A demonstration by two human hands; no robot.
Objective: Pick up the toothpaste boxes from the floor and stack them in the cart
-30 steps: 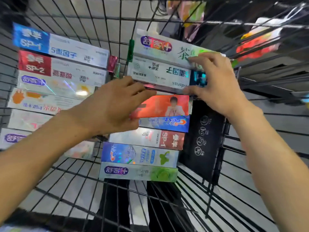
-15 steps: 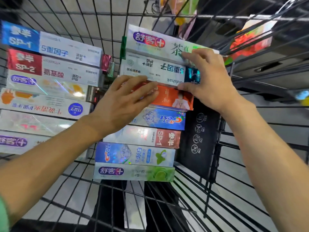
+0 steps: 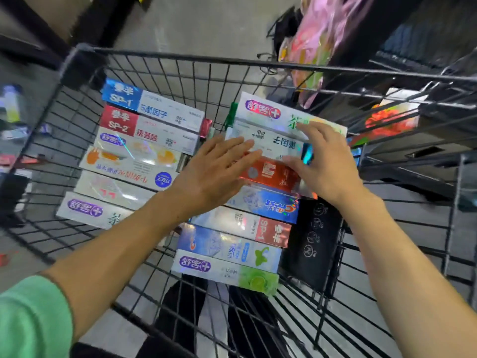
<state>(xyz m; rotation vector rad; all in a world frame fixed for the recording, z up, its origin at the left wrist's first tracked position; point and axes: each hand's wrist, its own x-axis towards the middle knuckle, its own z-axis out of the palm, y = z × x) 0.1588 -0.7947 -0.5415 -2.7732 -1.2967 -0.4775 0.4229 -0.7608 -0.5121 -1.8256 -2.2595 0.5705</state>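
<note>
Head view — thirteen toothpaste boxes, one cart

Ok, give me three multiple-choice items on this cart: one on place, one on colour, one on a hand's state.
1. Where does the black box stand?
A. right of the right-hand row
B. left of the left-hand row
C. outside the cart

2. What colour is the box between the two hands?
A. yellow
B. orange-red
C. purple

3. How is the left hand?
A. curled round a box
B. in a fist
C. fingers straight, laid on the boxes

Key: 1 A, it leans by the cart's right wall; 2 B, its face shows orange-red; 3 C, the fingers lie flat.
</note>
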